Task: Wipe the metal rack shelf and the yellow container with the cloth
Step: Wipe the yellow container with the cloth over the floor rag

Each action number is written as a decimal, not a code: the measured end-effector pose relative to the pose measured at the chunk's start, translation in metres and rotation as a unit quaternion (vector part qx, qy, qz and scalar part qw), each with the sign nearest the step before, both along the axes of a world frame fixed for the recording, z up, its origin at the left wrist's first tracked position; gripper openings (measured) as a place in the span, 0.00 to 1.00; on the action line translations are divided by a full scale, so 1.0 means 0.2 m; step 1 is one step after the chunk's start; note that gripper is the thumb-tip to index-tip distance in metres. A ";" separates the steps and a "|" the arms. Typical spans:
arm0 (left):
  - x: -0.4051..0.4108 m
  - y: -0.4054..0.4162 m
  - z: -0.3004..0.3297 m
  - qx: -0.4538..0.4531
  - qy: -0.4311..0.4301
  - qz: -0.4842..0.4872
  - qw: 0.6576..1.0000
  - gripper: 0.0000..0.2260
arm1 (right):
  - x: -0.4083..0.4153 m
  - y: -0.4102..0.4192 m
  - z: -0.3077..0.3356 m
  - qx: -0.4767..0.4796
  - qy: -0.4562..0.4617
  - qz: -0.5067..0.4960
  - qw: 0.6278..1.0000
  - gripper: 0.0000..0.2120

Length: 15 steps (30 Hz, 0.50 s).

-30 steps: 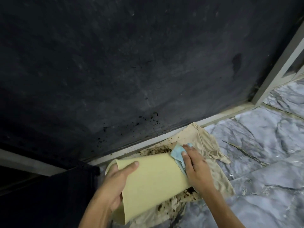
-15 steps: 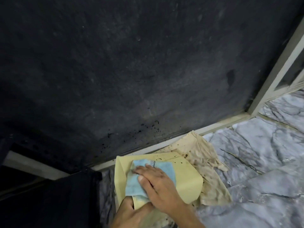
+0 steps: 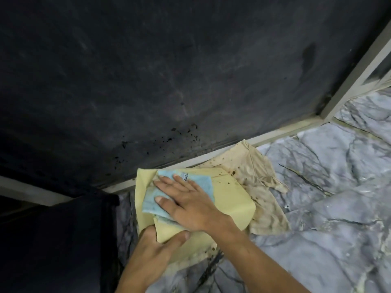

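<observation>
The yellow container (image 3: pixel 230 193) lies on its side over a stained beige rag on the floor. My left hand (image 3: pixel 160 246) grips its near edge, thumb on top. My right hand (image 3: pixel 188 201) lies flat, fingers spread, pressing a light blue cloth (image 3: pixel 203 182) onto the container's upper face. The dark metal rack shelf (image 3: pixel 169 70) fills the upper part of the view, with black specks near its front edge.
The stained beige rag (image 3: pixel 260 168) spreads out under the container toward the right. A pale rack frame rail (image 3: pixel 275 135) runs along the shelf's edge and up a post at the right. Grey marble floor (image 3: pixel 328 197) lies at the right. A dark object (image 3: pixel 63 240) stands at lower left.
My right hand slid the blue cloth from the container's right end to its left part and flattened out. My left hand shifted down to the near edge. The container turned.
</observation>
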<state>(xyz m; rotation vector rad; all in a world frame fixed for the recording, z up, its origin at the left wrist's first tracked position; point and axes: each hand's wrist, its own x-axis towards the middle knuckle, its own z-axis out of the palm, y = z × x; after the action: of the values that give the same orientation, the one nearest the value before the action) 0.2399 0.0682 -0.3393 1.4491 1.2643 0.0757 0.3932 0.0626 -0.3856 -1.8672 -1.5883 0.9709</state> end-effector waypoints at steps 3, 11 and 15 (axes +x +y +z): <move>-0.04 0.00 -0.04 -0.029 0.020 0.007 0.999 0.15 | 0.08 -0.15 -0.16 -0.002 0.033 -0.121 0.992 0.28; -0.04 -0.01 -0.04 -0.010 0.009 0.029 1.000 0.09 | 0.10 -0.23 -0.29 -0.062 0.017 -0.281 0.958 0.27; 0.00 -0.04 0.00 -0.005 -0.002 0.001 1.000 0.08 | -0.02 -0.11 -0.13 -0.020 0.028 -0.223 0.974 0.29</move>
<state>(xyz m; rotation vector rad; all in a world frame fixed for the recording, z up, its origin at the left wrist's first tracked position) 0.2402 0.0609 -0.3400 1.4389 1.2625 0.0741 0.3893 0.0410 -0.4121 -2.0797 -1.0519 0.8463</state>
